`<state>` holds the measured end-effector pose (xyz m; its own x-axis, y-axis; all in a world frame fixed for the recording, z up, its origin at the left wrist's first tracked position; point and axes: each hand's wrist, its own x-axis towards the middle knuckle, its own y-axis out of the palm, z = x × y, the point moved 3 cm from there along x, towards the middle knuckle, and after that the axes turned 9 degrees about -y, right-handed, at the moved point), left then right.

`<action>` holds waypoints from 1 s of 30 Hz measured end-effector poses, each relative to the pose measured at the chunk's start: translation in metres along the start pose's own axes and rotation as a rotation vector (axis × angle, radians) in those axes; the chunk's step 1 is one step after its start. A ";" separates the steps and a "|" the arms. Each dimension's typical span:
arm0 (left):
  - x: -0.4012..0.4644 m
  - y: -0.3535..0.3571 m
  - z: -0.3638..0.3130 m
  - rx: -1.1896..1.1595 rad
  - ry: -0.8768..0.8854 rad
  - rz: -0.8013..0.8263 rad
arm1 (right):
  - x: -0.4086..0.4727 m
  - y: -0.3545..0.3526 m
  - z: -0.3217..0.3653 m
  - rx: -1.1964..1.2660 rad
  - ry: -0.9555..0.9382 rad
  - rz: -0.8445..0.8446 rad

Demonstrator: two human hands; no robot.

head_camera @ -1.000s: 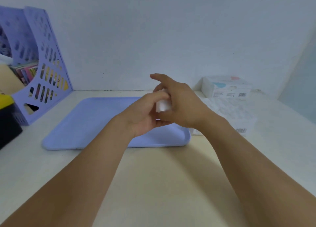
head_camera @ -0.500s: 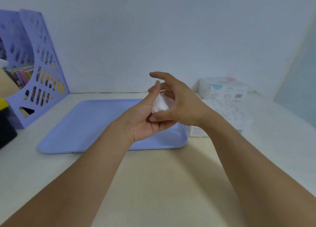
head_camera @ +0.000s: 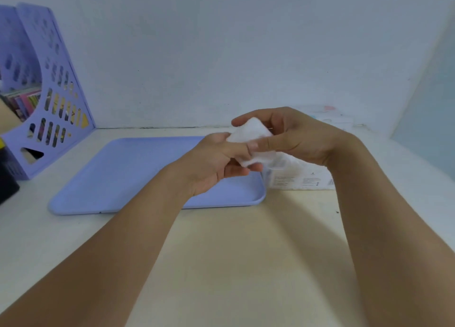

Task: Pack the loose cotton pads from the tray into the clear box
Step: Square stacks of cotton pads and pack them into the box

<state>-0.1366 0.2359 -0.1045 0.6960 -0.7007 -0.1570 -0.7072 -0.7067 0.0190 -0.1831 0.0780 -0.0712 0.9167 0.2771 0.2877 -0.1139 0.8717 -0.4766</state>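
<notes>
While both hands (head_camera: 248,149) pinch white cotton pads (head_camera: 251,139) above tray (head_camera: 138,169), clear box (head_camera: 290,174) half hidden, blurred.

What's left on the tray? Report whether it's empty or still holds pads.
Empty as far as it shows: the tray has bare blue surface. Both hands hold the pads above its right end, hiding a part.

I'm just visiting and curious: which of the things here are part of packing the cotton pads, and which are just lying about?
Part of the job:
- cotton pads, a small stack held between both hands
- left hand
- right hand
- blue tray
- clear box, right of the tray

Just lying about:
- purple file holder with books
- white carton by the wall
- black object, far left
</notes>
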 end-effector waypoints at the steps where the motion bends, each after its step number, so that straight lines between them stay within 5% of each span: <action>1: 0.001 0.001 -0.001 -0.008 0.023 -0.032 | -0.001 -0.002 -0.001 -0.033 0.012 0.006; 5: 0.009 0.008 0.007 0.060 0.055 -0.181 | 0.003 0.006 -0.006 -0.076 0.083 0.041; 12: 0.021 0.009 0.018 -0.139 0.161 -0.315 | 0.017 0.016 -0.004 0.023 0.027 -0.173; 18: 0.016 0.003 0.015 -0.715 0.014 -0.221 | 0.022 0.035 -0.008 -0.022 0.060 -0.008; 30: 0.017 -0.002 0.019 -0.947 -0.137 -0.006 | 0.020 0.012 -0.004 -0.218 -0.199 -0.198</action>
<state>-0.1257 0.2278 -0.1257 0.6361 -0.7219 -0.2723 -0.2679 -0.5376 0.7995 -0.1639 0.0921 -0.0745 0.8182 0.2037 0.5377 0.1624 0.8152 -0.5559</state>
